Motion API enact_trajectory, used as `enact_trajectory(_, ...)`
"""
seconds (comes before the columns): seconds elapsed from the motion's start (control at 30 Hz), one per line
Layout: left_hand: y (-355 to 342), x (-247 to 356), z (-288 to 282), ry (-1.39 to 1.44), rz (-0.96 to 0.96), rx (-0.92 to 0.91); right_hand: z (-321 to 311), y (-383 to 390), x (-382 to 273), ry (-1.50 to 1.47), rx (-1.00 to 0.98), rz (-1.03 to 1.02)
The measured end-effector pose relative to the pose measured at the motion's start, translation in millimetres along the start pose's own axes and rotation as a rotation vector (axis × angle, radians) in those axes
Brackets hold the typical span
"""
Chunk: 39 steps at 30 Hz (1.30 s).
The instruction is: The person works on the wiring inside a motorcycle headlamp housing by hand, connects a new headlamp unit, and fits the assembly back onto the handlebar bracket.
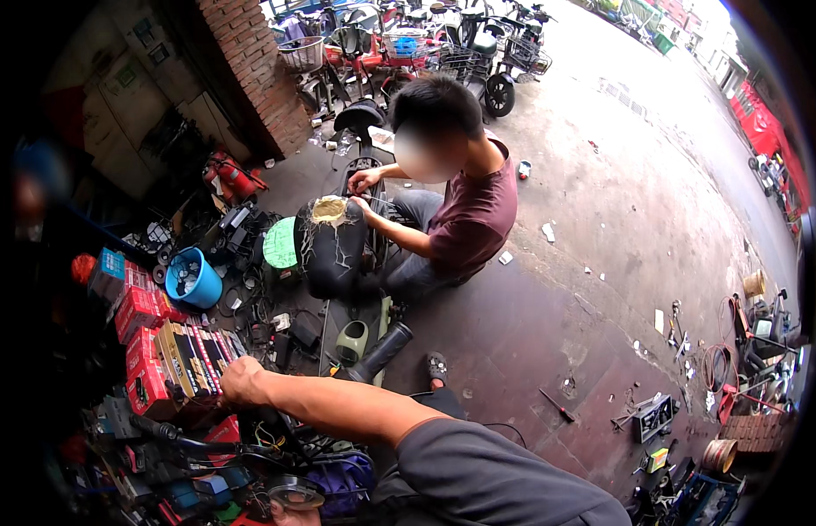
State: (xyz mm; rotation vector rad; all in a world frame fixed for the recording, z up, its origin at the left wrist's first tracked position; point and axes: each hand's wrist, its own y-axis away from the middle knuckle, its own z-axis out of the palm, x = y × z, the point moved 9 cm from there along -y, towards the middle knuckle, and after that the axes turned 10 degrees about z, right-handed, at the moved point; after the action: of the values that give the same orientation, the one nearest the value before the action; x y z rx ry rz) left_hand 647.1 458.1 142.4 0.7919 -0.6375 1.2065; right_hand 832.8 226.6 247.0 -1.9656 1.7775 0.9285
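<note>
My right arm, in a dark grey sleeve, reaches across to the left. My right hand (243,381) is closed beside a stack of red and tan boxes (187,358); whatever its fingers hold is hidden. At the bottom edge, my left hand (294,515) is partly cut off, its fingers around a round dark disc-shaped part (295,493) with a shiny rim. Close by are a black handlebar (184,438), loose wires and a purple bag (345,480).
A person (473,197) in a maroon shirt crouches at a scooter with a torn black seat (333,250). A blue bucket (195,277) stands at left. A screwdriver (557,405) and a grey tool tray (653,418) lie on the floor at right. Parked bikes (408,53) line the back.
</note>
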Motion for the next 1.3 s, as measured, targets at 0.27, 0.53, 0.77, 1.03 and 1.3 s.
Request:
enact_trajectory(0.27,3,0,13,0.009,0.026,0.048,6,-4,-1,0.021,-0.008,-0.024)
enact_trajectory(0.53,4,1,13,0.009,0.06,0.072,0,5,0,-0.026,-0.008,-0.041)
enact_trajectory(0.77,-2,-2,3,0.006,0.002,-0.021,1,2,1,-0.018,0.029,-0.047)
enact_trajectory(1.03,-3,-2,2,0.046,-0.016,-0.03,-4,5,-2,-0.034,0.072,-0.079)
enact_trajectory(1.3,-3,-11,-14,0.103,-0.011,-0.02,-6,10,2,0.001,-0.028,-0.01)
